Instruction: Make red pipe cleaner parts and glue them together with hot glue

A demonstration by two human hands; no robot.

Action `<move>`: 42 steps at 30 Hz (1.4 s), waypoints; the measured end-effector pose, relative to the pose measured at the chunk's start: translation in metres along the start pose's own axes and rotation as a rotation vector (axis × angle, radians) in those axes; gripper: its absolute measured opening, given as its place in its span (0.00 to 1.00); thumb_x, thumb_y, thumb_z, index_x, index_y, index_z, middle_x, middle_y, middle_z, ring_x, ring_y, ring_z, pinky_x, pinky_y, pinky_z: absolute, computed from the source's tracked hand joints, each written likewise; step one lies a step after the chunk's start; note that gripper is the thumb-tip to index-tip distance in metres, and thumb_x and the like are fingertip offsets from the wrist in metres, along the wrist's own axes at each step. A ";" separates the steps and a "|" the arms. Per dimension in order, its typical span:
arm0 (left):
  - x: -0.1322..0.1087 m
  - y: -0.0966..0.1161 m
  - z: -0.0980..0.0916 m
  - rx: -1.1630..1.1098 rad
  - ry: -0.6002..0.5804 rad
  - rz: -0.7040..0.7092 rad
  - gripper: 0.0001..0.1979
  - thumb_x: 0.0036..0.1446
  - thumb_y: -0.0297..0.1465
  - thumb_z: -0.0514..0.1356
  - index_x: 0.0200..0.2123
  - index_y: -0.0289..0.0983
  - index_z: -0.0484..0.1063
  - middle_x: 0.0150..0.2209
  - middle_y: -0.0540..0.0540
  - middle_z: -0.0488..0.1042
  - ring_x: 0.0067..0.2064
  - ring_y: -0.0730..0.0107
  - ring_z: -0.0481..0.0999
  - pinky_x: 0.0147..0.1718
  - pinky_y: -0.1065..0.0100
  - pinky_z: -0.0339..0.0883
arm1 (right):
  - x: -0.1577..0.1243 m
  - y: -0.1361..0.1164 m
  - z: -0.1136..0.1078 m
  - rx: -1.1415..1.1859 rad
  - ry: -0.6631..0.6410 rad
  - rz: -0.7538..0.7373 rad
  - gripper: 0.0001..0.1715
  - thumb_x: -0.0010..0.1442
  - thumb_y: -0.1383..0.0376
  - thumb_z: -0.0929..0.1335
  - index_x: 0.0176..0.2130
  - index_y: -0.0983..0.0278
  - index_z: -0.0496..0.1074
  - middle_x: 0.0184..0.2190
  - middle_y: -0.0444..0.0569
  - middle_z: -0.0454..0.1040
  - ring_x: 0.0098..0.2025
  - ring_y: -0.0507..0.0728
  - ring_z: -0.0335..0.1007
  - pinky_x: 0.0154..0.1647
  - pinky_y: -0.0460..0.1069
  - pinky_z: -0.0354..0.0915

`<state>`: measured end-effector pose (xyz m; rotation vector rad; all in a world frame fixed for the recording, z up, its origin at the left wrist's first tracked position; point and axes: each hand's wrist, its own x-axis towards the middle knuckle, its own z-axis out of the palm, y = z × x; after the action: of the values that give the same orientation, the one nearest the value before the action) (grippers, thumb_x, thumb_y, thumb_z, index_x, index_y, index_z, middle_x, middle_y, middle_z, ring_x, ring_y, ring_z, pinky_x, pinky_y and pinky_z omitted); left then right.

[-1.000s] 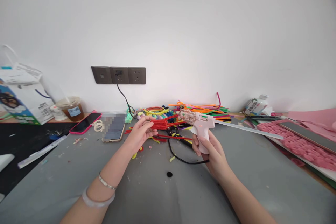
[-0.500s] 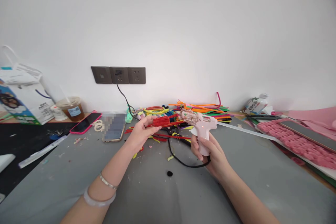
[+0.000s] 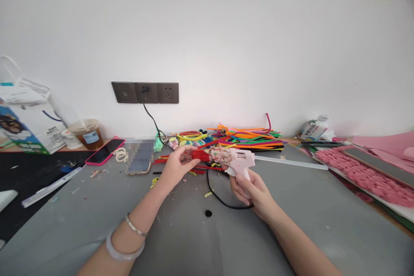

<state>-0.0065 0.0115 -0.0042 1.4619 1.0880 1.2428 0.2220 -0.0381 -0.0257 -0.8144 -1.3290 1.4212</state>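
Observation:
My right hand (image 3: 247,187) grips the handle of a white glue gun (image 3: 234,160) whose barrel is crusted with coloured bits; a clear glue stick (image 3: 291,163) juts out of its back to the right. The gun's nozzle points left at a bundle of red pipe cleaners (image 3: 200,155). My left hand (image 3: 176,166) pinches that red bundle, holding it just above the grey table (image 3: 97,207). The nozzle touches or nearly touches the bundle. A black cord (image 3: 223,202) loops from the gun across the table.
A heap of coloured pipe cleaners (image 3: 249,136) lies by the wall. Two phones (image 3: 105,152) (image 3: 139,157), a lidded drink cup (image 3: 86,133) and a printed box (image 3: 27,127) sit on the left. A pink foam sheet (image 3: 365,177) lies on the right. Wall sockets (image 3: 145,92) hold the plug.
The glue gun has moved left and slightly down until its nozzle meets the red bundle. My left hand shifted a little with the bundle.

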 end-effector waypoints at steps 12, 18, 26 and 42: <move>-0.002 -0.006 0.000 0.072 -0.048 0.055 0.13 0.49 0.32 0.69 0.40 0.39 0.78 0.39 0.42 0.79 0.38 0.60 0.79 0.33 0.69 0.72 | 0.001 0.004 0.000 -0.091 -0.034 0.050 0.25 0.61 0.45 0.67 0.38 0.64 0.66 0.17 0.34 0.55 0.14 0.44 0.43 0.15 0.44 0.39; -0.002 -0.007 0.000 0.059 -0.064 0.025 0.14 0.49 0.32 0.69 0.41 0.39 0.77 0.39 0.43 0.80 0.38 0.59 0.80 0.31 0.69 0.73 | 0.002 0.005 0.000 -0.106 -0.040 0.049 0.25 0.61 0.45 0.67 0.39 0.64 0.66 0.17 0.34 0.55 0.14 0.45 0.43 0.15 0.44 0.40; -0.002 -0.009 0.000 0.049 -0.063 0.021 0.13 0.49 0.34 0.69 0.40 0.40 0.77 0.37 0.44 0.80 0.36 0.61 0.80 0.31 0.69 0.74 | 0.003 0.004 0.000 -0.137 -0.027 0.050 0.25 0.60 0.45 0.68 0.37 0.64 0.66 0.17 0.34 0.54 0.13 0.45 0.44 0.14 0.44 0.42; -0.001 0.001 0.000 -0.011 0.044 0.046 0.12 0.47 0.31 0.69 0.36 0.39 0.73 0.37 0.47 0.77 0.34 0.68 0.78 0.34 0.70 0.74 | 0.005 0.004 -0.002 -0.143 0.045 0.061 0.28 0.57 0.42 0.69 0.34 0.64 0.64 0.16 0.32 0.53 0.14 0.44 0.43 0.14 0.43 0.41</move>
<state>-0.0068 0.0106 -0.0038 1.4648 1.0800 1.3172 0.2212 -0.0324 -0.0292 -0.9830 -1.3940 1.3580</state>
